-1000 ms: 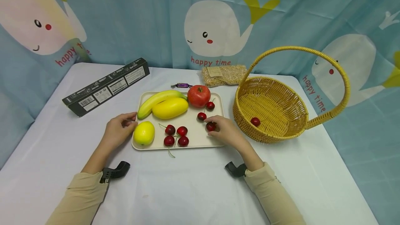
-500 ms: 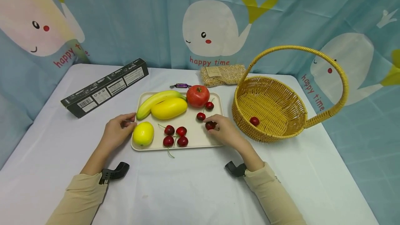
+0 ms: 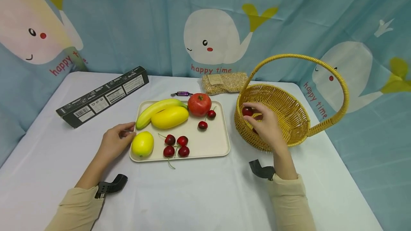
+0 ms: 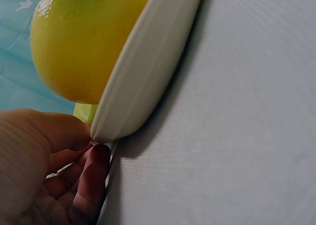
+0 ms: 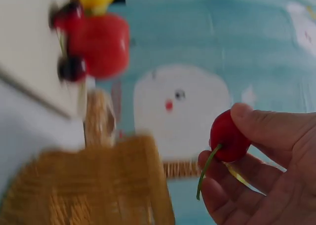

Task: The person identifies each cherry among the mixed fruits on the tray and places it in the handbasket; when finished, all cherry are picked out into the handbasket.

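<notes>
My right hand [image 3: 267, 126] pinches a dark red cherry [image 3: 247, 111] between thumb and fingers, over the left side of the yellow wicker basket [image 3: 297, 126]. The cherry's green stem hangs down in the right wrist view. Another cherry [image 3: 255, 131] in the basket is mostly hidden behind this hand. My left hand [image 3: 115, 142] holds the left edge of the cream tray [image 3: 208, 145], thumb and fingertips at its rim [image 4: 116, 94]. Near it on the tray lies a yellow lemon [image 3: 142, 144]. Several cherries [image 3: 183, 151] with stems lie front centre, and two cherries [image 3: 203, 126] farther right.
A banana [image 3: 160, 108], a yellow oblong fruit [image 3: 170, 117] and a red pomegranate [image 3: 199, 104] lie along the tray's back. Behind are a purple-wrapped candy [image 3: 182, 93], a bag of grains [image 3: 224, 83] and a long black box [image 3: 104, 95]. The basket's tall handle [image 3: 345, 99] arches up.
My right hand has lifted a cherry off the tray's right side and carried it right, over the basket. The left hand stays at the tray edge. The head view has shifted slightly.
</notes>
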{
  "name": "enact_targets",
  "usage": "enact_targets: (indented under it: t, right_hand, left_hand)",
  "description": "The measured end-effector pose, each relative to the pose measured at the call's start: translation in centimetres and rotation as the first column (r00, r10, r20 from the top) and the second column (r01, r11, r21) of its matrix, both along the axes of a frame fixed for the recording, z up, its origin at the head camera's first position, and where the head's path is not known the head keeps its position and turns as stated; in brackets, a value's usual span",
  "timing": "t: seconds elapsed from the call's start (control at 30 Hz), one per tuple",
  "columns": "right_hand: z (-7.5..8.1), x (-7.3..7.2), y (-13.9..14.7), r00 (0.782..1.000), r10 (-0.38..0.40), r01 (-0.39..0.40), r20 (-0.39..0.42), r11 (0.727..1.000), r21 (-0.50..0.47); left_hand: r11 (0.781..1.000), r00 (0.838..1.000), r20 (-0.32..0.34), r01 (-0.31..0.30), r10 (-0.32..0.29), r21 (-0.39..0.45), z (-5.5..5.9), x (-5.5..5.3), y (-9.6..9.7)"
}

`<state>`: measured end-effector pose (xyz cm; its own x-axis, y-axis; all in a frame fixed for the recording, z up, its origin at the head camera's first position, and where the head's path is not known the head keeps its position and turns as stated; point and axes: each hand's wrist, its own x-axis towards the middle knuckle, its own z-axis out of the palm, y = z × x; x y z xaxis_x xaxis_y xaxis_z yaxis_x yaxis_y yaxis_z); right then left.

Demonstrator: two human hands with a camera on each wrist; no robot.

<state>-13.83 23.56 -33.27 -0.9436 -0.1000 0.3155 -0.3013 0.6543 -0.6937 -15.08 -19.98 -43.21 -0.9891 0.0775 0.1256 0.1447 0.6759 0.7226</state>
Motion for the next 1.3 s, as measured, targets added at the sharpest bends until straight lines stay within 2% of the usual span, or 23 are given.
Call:
enact_targets:
  t: [0.13, 0.23, 0.47, 0.63, 0.87, 1.3]
  right_hand:
    - [0.0, -0.2, 2.4, 0.994, -0.093, 0.092, 0.059, 0.995, 0.025]
    - [-0.5, -0.6, 3.7, 0.986, -0.123, 0.118, 0.114, 0.992, 0.052]
    - [-1.5, -1.4, 4.4, 0.949, -0.143, 0.112, 0.28, 0.986, 0.125]
    - [-2.3, -1.8, 4.1, 0.924, -0.122, 0.07, 0.362, 0.985, 0.155]
    - [-3.1, -2.2, 4.0, 0.913, -0.104, 0.04, 0.394, 0.985, 0.165]
    - [-3.1, -2.2, 4.1, 0.908, -0.091, 0.045, 0.409, 0.992, 0.121]
  left_hand:
    - [1.0, 1.0, 0.005, 0.006, -0.006, 0.002, -0.2, -0.1, -0.1]
    - [1.0, 1.0, 0.008, 0.006, -0.006, -0.001, -0.1, -0.1, -0.1]
    - [1.0, 1.0, 0.006, 0.002, -0.002, 0.002, 0.1, 0.0, 0.0]
    - [1.0, 1.0, -0.001, 0.005, -0.005, 0.005, -0.1, -0.1, 0.0]
    - [1.0, 1.0, -0.015, 0.005, -0.005, 0.008, -0.3, -0.2, 0.0]
    - [1.0, 1.0, -0.01, 0.0, 0.0, 0.002, -0.4, -0.3, -0.1]
